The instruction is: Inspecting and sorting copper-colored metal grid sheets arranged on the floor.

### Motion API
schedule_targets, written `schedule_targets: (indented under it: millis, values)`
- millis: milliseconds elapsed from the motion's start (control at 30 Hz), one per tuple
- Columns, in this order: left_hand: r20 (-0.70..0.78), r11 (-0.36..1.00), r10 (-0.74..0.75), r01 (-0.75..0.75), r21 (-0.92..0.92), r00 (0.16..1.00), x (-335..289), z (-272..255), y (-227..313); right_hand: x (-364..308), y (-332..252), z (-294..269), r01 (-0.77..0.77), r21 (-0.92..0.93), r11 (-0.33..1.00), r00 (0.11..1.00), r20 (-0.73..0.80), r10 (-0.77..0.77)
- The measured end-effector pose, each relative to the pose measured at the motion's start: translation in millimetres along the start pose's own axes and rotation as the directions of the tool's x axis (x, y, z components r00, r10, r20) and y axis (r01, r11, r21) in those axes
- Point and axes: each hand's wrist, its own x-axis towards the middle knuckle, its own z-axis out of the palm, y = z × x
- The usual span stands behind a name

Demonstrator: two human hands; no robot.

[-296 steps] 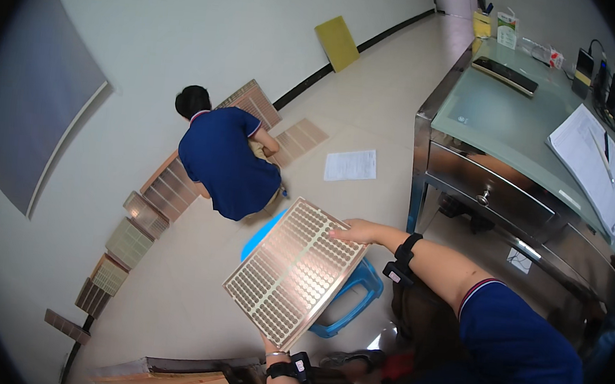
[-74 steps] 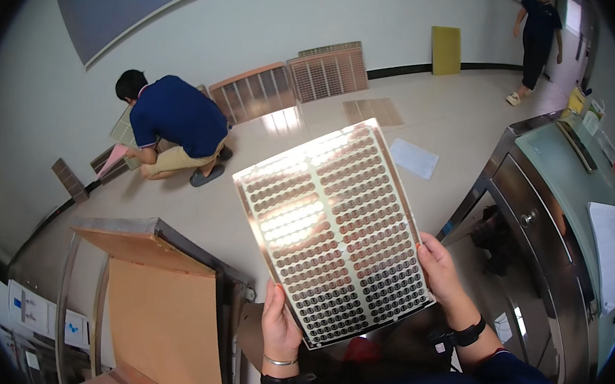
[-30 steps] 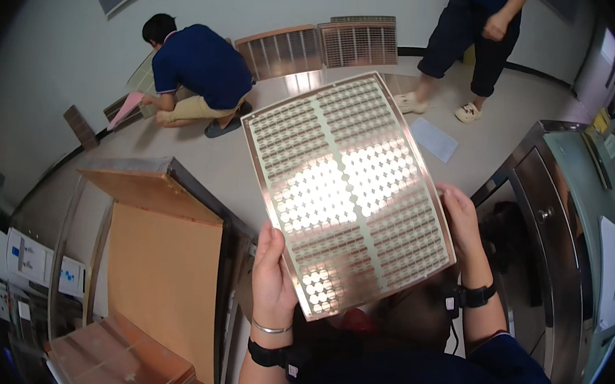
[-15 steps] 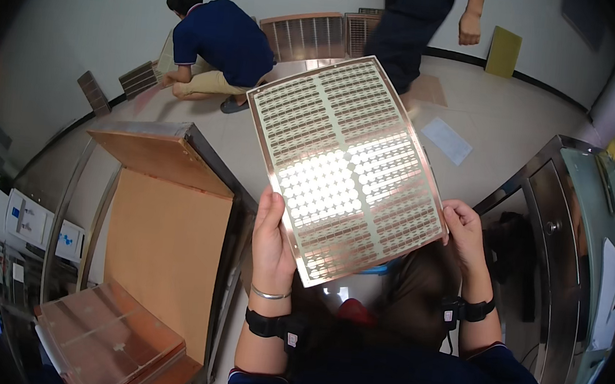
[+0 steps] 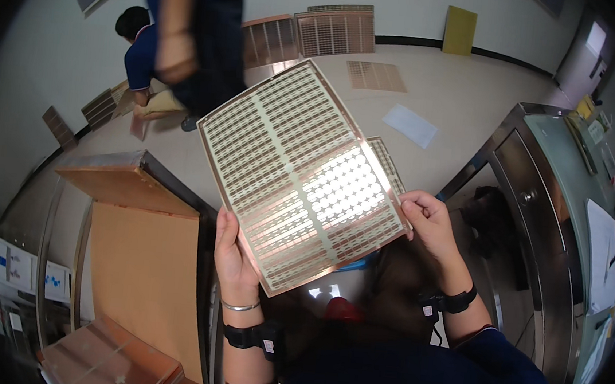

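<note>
A large copper-edged circuit board panel (image 5: 250, 139), patterned with rows of small pale-green and copper shapes, is held up tilted before me. My left hand (image 5: 235, 255) grips its lower left edge, thumb on the face and fingers mostly behind. At the lower right corner my right hand (image 5: 426, 215) pinches the panel between thumb and fingers. Bright light glares off the lower right part of the face. Behind its right edge shows part of another patterned panel (image 5: 387, 162); what supports that one is hidden.
Left stands a metal-framed rack with a tan board (image 5: 143, 273) and stacked copper panels (image 5: 106, 361). A glass-topped metal desk (image 5: 556, 151) is at right. Ahead, one person (image 5: 143, 61) crouches and another (image 5: 203, 44) stands closer. Panels (image 5: 336, 33) lean on the wall; paper (image 5: 410, 126) lies on the floor.
The panel and both hands have shifted left in view, and the glare has moved right across its face. The standing person has moved left, partly covering the crouching one.
</note>
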Motion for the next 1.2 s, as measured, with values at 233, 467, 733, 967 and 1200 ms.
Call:
schedule_targets:
  millis: [233,467,733,967,1200]
  values:
    - [0.004,1.000,0.001,-0.001,0.007,1.000,0,2,-1,-3,-1,-2,-0.001,-0.041,0.999,1.000,-0.002,0.001]
    - [-0.013,0.999,0.011,-0.010,0.032,1.000,-2,7,4,-1,3,-3,-0.010,-0.080,0.997,1.000,0.013,0.011]
    - [-0.001,0.994,0.029,-0.029,0.107,1.000,-6,12,1,3,15,-12,-0.005,-0.182,0.983,1.000,-0.029,0.000]
    - [0.051,0.996,0.001,-0.005,0.084,0.999,-20,13,-1,11,4,-5,-0.081,0.070,0.994,0.996,-0.035,0.083]
    - [0.083,0.994,-0.034,0.026,0.103,0.996,-30,16,-9,10,14,7,0.021,0.259,0.966,0.994,-0.105,0.007]
